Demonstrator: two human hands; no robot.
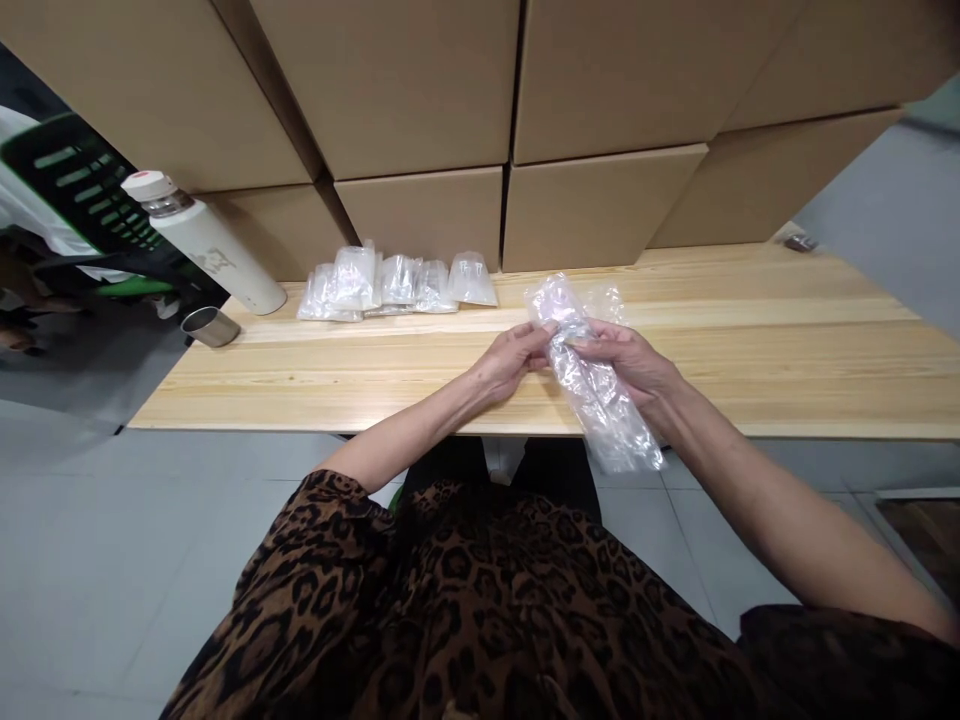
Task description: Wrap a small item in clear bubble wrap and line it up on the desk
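Both hands meet over the wooden table (787, 350) on a long clear plastic bag (600, 400) that slants from the table's middle down past its front edge. My left hand (514, 358) pinches the bag's upper part from the left. My right hand (626, 362) grips it from the right, fingers wrapped over the plastic. What the bag contains is too blurred to tell.
A row of several small filled clear bags (397, 283) lies at the back of the table in front of stacked cardboard boxes (427, 130). A white thermos bottle (202, 240) and a metal cup (210, 326) stand at the left end. A black chair (82, 190) is beyond the left edge.
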